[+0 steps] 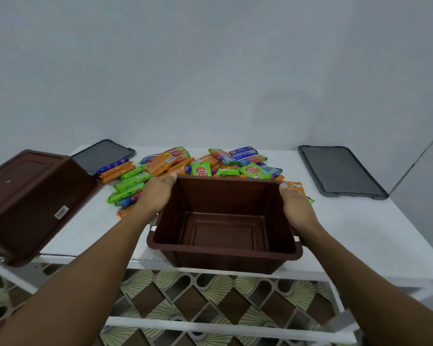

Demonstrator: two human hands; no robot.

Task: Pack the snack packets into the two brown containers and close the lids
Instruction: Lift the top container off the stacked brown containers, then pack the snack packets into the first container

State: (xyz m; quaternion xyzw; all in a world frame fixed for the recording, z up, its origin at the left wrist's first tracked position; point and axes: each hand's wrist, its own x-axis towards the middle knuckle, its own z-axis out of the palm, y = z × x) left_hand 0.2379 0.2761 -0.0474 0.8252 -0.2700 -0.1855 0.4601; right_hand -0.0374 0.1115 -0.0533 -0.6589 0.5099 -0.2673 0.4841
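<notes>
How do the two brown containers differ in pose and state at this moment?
The middle container stands upright with its opening up and is empty; the left container is tipped over, showing its underside with a sticker. The left hand and right hand hold the middle container by its sides; no hand touches the left container. Both are brown and rectangular.

We see soft, even, cool light with faint shadows. The white table (360, 221) is near overexposed. Wide-angle distortion bends the edges; the left brown container (30, 203) looks blurred, and fine detail is smeared overall
</notes>
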